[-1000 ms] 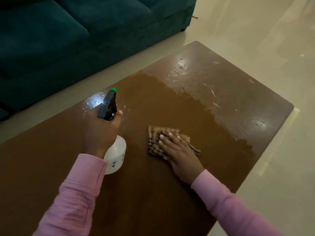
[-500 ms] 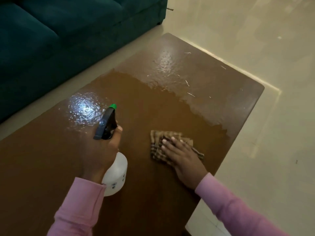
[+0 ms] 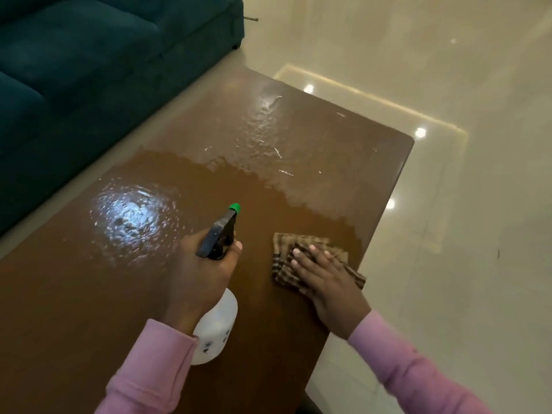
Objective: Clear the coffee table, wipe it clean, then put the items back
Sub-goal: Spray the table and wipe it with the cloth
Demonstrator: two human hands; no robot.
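A dark green sofa (image 3: 89, 70) sits on the far left, near the coffee table (image 3: 74, 294). On the table top there is a wet shiny patch (image 3: 134, 219) (it looks like lots of little drops). Next comes the left hand (image 3: 200, 276). Its fingers wrap around the neck of the spray bottle (image 3: 216, 321), and the green tip points at the far end of the table. Then the checked cloth (image 3: 283, 258) lies flat near the right edge. The right hand (image 3: 328, 282) presses on it with straight fingers. The pale floor (image 3: 448, 234) shines beyond. I see nothing else on the table, so I think this is the wiping step. Next, the cloth needs to slide left over the wet patch, pressing evenly.
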